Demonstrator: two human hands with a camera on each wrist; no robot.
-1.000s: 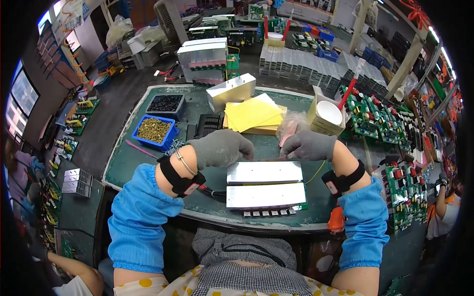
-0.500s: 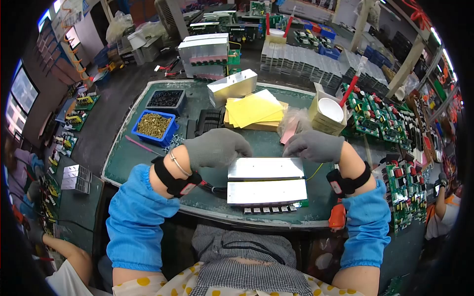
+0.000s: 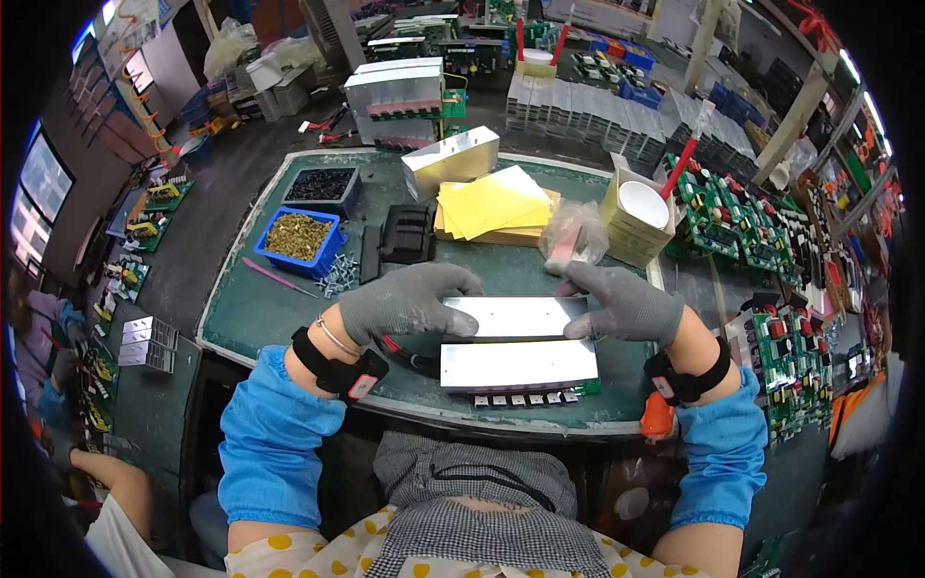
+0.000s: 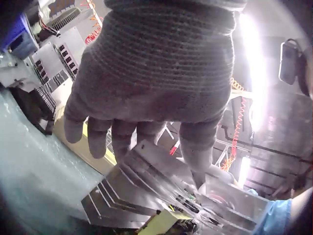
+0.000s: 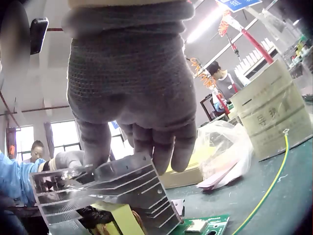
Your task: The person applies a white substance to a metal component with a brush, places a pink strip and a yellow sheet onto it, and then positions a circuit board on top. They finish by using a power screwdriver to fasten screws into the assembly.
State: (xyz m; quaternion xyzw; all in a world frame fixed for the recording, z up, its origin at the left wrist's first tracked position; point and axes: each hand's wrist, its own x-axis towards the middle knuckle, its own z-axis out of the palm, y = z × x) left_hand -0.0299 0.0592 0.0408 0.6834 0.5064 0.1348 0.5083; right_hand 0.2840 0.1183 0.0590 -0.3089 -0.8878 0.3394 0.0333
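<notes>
At the near edge of the green mat point(image 3: 260, 308), a circuit board point(image 3: 540, 397) lies under two long finned aluminium heat sinks. The near heat sink point(image 3: 518, 365) sits untouched. The far heat sink point(image 3: 515, 316) is held at both ends: the left hand point(image 3: 405, 301) curls over its left end, thumb on the near side and fingers wrapped over the far edge, while the right hand point(image 3: 626, 303) clamps its right end the same way. In the wrist views the gloved fingers point(image 4: 193, 147) press straight onto the fins point(image 5: 122, 183), with a yellow-wrapped component just beneath.

The risk, as I judge it: the smooth metal could slip in the knit gloves if one end lifts unevenly, tilting the heat sink into the components below or snagging the red and black wires point(image 3: 409, 358) at its left.

Farther off lie a stack of yellow sheets point(image 3: 491, 207), a blue bin of small parts point(image 3: 299, 241) to the left, and a white cup point(image 3: 644, 207) to the right.
</notes>
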